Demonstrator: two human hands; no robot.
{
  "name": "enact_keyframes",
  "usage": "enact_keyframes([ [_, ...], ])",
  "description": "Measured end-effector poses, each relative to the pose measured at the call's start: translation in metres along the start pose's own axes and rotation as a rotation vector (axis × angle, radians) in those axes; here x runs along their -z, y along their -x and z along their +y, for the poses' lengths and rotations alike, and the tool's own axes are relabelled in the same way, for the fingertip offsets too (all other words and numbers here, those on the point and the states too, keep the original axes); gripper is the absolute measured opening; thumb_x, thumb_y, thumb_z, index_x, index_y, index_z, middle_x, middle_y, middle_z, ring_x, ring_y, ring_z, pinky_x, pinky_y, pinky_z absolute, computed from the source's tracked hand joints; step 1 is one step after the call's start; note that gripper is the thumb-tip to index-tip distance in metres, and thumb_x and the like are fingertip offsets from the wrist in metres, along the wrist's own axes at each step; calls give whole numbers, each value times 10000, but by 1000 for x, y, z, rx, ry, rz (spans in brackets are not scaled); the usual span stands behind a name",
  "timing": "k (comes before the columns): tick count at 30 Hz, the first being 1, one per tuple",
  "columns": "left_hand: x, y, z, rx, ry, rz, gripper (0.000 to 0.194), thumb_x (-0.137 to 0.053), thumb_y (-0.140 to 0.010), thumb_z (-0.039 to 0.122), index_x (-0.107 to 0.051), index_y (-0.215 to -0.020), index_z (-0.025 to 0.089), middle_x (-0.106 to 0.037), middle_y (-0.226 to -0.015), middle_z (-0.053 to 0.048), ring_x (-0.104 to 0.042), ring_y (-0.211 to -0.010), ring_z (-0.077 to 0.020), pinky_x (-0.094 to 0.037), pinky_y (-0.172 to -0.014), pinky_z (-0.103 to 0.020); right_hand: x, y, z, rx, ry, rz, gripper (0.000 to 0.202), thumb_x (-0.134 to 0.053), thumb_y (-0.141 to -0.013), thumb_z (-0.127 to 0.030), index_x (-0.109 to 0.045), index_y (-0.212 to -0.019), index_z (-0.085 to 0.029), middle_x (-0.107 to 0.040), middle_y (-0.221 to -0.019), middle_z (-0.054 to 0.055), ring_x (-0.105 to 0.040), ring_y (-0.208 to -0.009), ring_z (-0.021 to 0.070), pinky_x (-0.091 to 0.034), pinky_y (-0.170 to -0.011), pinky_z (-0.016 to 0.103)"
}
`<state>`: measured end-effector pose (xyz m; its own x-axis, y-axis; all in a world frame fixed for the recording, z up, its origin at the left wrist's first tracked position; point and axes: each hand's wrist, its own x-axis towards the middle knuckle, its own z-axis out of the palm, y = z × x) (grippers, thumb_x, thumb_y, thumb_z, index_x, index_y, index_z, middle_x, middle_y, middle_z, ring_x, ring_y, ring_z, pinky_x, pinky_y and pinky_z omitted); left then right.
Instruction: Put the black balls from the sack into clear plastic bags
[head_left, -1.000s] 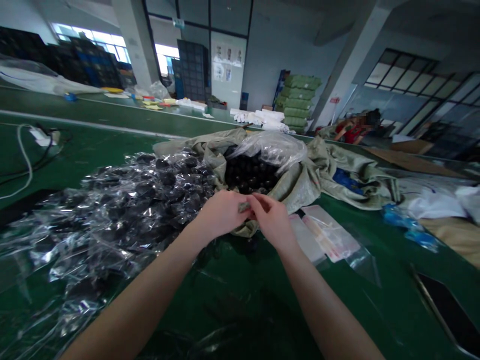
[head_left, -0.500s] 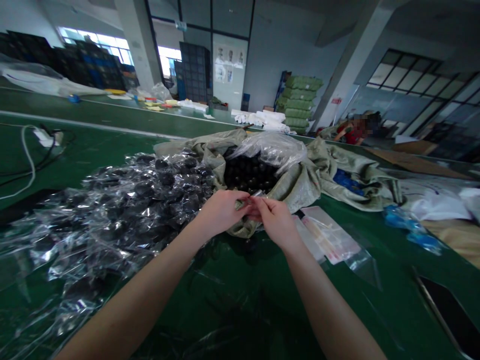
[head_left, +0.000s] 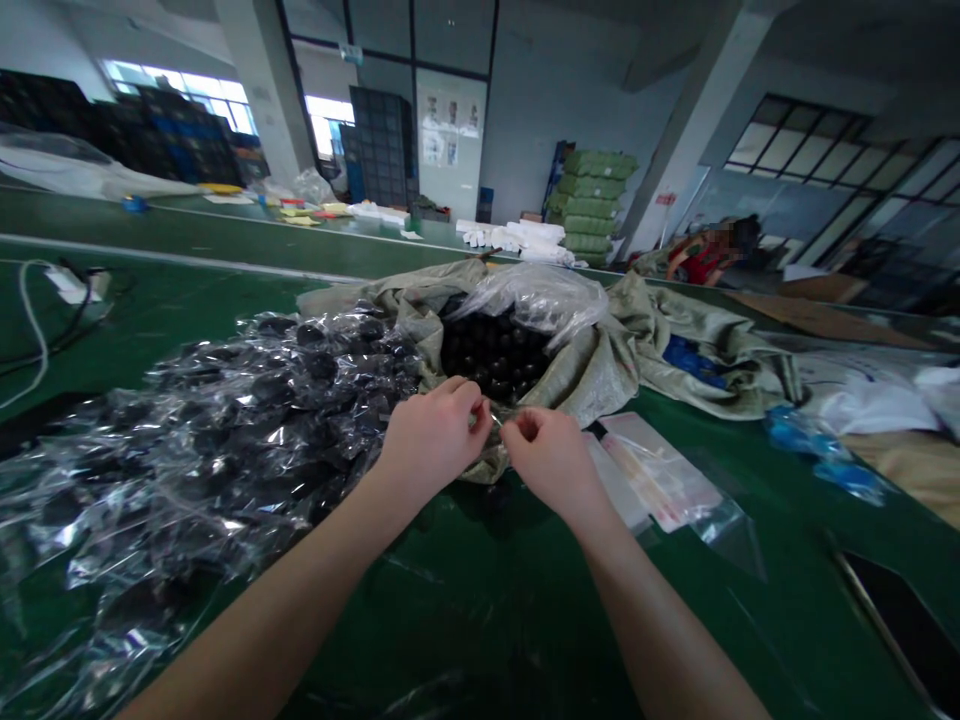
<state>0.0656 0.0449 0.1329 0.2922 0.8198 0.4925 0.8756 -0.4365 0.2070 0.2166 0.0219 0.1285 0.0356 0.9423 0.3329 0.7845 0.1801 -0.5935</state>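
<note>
My left hand [head_left: 439,430] and my right hand [head_left: 551,455] face each other in front of an open fabric sack [head_left: 600,375]. The fingers of each are pinched on a small clear plastic bag [head_left: 496,418] between them; most of it is hidden. Inside the sack lie several round black balls [head_left: 499,360], with a sheet of clear plastic over the back rim. Left of my left hand spreads a heap of black pieces in clear wrappers [head_left: 277,400]. Flat clear bags [head_left: 652,470] lie to the right of my right hand.
A phone [head_left: 900,630] lies at the right edge. Another sack [head_left: 735,390] holds blue pieces [head_left: 694,360]; blue wrapped items [head_left: 825,455] lie nearby. A cable and plug [head_left: 67,283] are at left. A person [head_left: 705,258] bends over behind the table.
My hands have moved slightly apart, with a thin bit of clear plastic now visible between the fingertips. The camera view has shifted a little.
</note>
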Motion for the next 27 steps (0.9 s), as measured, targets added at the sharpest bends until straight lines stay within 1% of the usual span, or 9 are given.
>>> enact_keyframes([
  [3,7,3,4,-49,1,20,264,-415,-907,334,-602,-778,199,-651,-830,-57,-609,-654,-172,-431,-554,-282,3,2,-2,-35,-83,-14,288,-523,-768,-255,-435,-499,-205,-490,-479,-28,-431,-476,110,-272,-481,243],
  [7,13,7,5,-95,16,14,253,-418,-908,348,-584,-772,214,-643,-832,-45,-601,-625,-159,-421,-528,-277,7,4,-3,-31,-134,4,285,-525,-775,-286,-449,-514,-202,-485,-487,-32,-420,-477,107,-261,-474,238],
  [11,13,9,5,-68,-12,16,216,-423,-902,345,-585,-813,231,-651,-867,-47,-598,-603,-158,-405,-505,-280,9,4,-5,-47,-186,-7,277,-522,-744,-257,-410,-495,-205,-429,-468,-44,-403,-477,105,-268,-476,238],
  [13,11,9,5,-49,-4,-14,174,-457,-880,342,-583,-837,230,-651,-874,-49,-600,-601,-166,-399,-501,-286,9,4,-6,-45,-208,-15,277,-513,-740,-251,-396,-494,-207,-423,-473,-44,-407,-486,106,-277,-484,238],
  [14,10,8,5,-49,11,-47,152,-479,-865,337,-580,-834,228,-650,-868,-47,-603,-603,-169,-397,-502,-287,10,4,-6,-37,-212,-26,267,-508,-742,-249,-403,-501,-206,-437,-482,-41,-417,-494,108,-281,-490,238],
  [16,8,7,5,-47,31,-107,124,-504,-840,318,-569,-796,222,-646,-838,-41,-604,-609,-171,-385,-505,-284,10,4,-5,-16,-186,-54,243,-503,-743,-239,-429,-515,-203,-466,-498,-35,-428,-502,109,-275,-497,241],
  [17,7,7,5,-31,19,-110,126,-502,-837,310,-561,-772,219,-643,-821,-40,-599,-603,-168,-371,-500,-281,10,4,-5,-8,-147,-58,239,-509,-739,-235,-434,-514,-202,-471,-498,-32,-419,-499,109,-261,-496,246],
  [21,10,7,6,72,-85,-13,181,-455,-858,306,-530,-729,203,-624,-766,-38,-554,-559,-148,-299,-485,-268,11,4,-6,-7,18,-18,284,-535,-722,-225,-384,-482,-205,-420,-465,-36,-340,-471,101,-199,-496,265],
  [27,21,11,12,35,33,-44,186,-453,-871,287,-526,-726,196,-594,-731,-11,-536,-585,-136,-320,-530,-257,15,10,-15,19,-33,-28,266,-486,-760,-218,-355,-529,-202,-408,-491,-46,-374,-488,98,-218,-507,256],
])
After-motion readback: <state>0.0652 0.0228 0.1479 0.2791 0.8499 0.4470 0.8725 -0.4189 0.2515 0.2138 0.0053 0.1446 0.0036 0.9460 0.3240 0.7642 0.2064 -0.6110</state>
